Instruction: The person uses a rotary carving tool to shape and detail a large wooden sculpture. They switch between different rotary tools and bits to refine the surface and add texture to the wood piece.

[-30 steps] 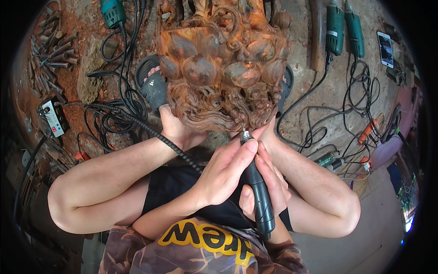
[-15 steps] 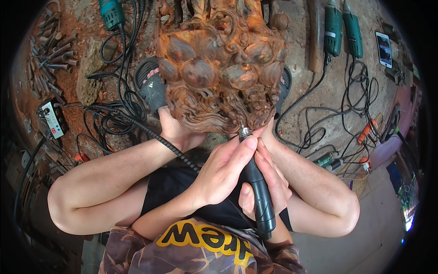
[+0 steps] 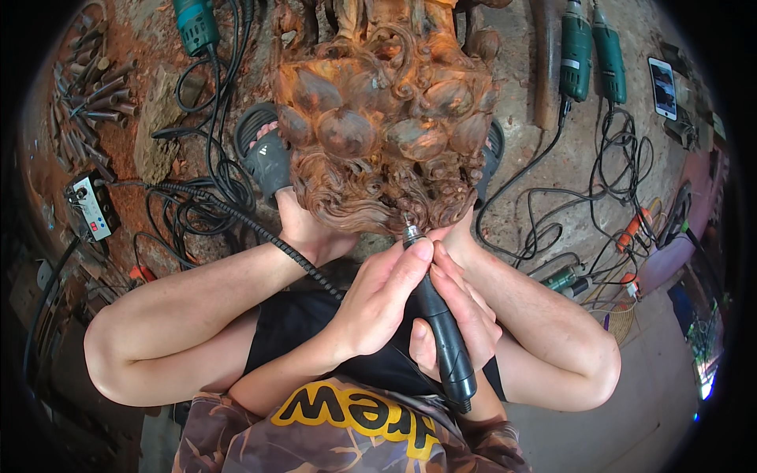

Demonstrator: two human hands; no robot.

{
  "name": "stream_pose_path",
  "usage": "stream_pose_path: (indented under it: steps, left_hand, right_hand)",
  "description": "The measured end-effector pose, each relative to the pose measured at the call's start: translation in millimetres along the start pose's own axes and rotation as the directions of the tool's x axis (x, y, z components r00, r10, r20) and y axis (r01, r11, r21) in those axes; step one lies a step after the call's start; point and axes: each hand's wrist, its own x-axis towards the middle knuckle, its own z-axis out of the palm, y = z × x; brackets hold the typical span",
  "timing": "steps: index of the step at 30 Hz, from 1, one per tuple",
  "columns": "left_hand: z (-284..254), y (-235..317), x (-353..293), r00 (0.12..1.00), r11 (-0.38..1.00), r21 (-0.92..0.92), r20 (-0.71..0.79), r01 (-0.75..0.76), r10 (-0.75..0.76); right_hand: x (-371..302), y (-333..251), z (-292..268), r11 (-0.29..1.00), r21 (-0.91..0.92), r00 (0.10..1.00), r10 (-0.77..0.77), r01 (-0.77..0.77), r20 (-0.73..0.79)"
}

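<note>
A reddish-brown wood carving with rounded lobes and curling strands stands between my feet. My left hand closes around the front of a black rotary handpiece, thumb pressed near its metal collar. On the other side, my right hand wraps the same handpiece with fingers bent along its body. The handpiece slants, its rear end toward my lap at the right. Its thin metal bit meets the curled strands at the carving's near edge; whether it touches the wood is too small to tell.
Green power tools lie far right with tangled black cables, near a phone. At left are a control box, a wood chunk, a pile of carving bits or chisels and another green tool.
The handpiece's tip has shifted slightly left along the carving's near edge, and the tool leans more. Both hands have moved a little with it and keep their hold.
</note>
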Motion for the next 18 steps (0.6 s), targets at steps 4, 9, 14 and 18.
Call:
stream_pose_path:
  steps: [4,9,14,18]
  left_hand:
    - [-0.7,0.5,-0.5,1.0,1.0,-0.016,-0.003,0.004,-0.005]
    - [0.6,1.0,0.4,1.0,0.999,0.025,0.011,-0.028,0.027]
    - [0.6,3.6,0.9,1.0,1.0,-0.016,-0.005,0.0,0.0]
    - [0.1,4.9,1.3,1.0,1.0,-0.004,-0.005,-0.003,0.003]
  right_hand:
    - [0.9,0.5,1.9,1.0,0.006,1.0,-0.005,0.005,-0.003]
    - [0.0,0.1,2.7,1.0,-0.013,1.0,-0.004,0.003,-0.027]
    - [2.1,0.9,3.7,1.0,-0.008,0.999,-0.004,0.004,-0.033]
    - [3.1,0.7,4.5,1.0,-0.017,0.999,-0.01,0.01,-0.039]
